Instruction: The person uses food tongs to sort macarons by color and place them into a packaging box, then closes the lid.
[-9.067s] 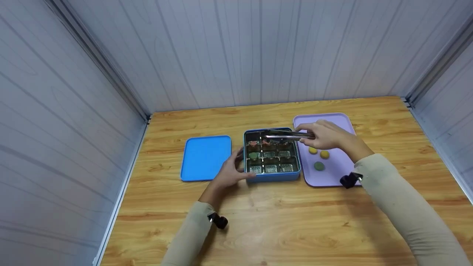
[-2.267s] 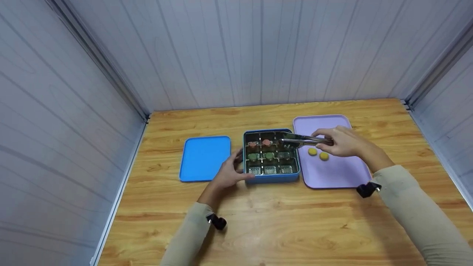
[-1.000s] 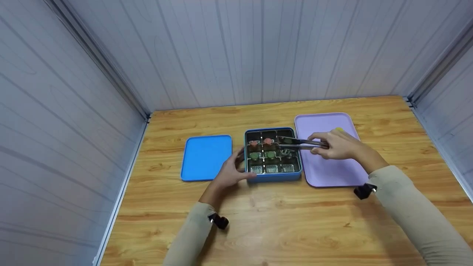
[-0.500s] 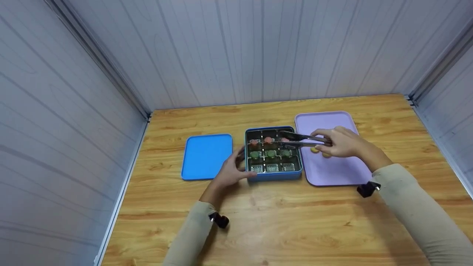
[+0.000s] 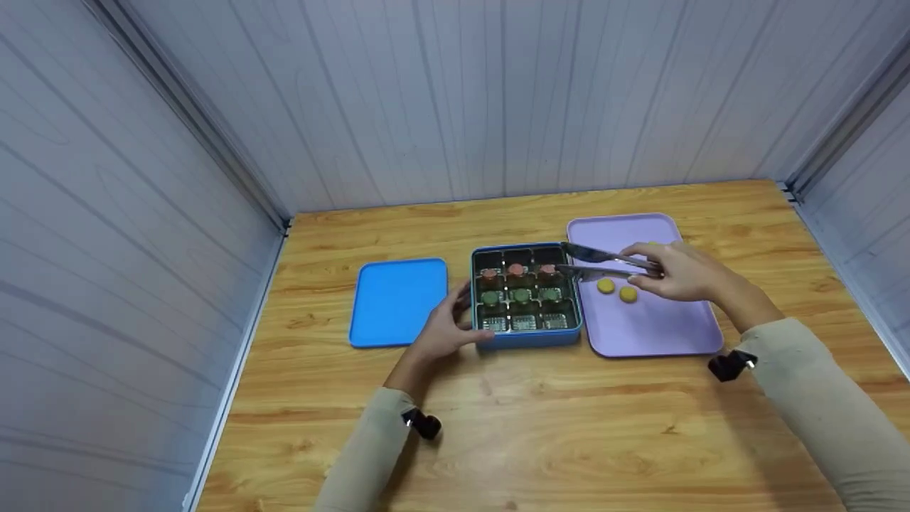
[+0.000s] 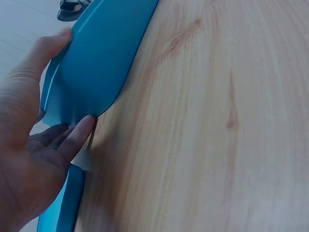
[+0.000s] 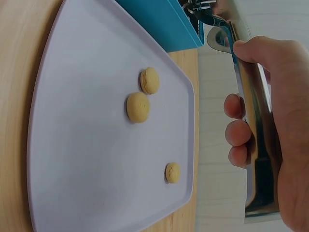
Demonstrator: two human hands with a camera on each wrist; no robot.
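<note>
1. Three yellow cookies (image 7: 138, 107) lie on my lilac tray (image 5: 654, 331), near its far edge.
2. Right hand (image 5: 679, 270) grips empty tongs (image 5: 604, 260) above it.
3. Left hand (image 5: 444, 328) clasps the tin's (image 5: 530, 340) near-left corner.

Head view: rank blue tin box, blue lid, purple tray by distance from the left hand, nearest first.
Measured from the left hand:
1. Blue compartmented tin box, gripped at its near-left corner.
2. Flat blue lid, just left of the hand, apart from it.
3. Purple plastic tray, beyond the box, on the right.
</note>
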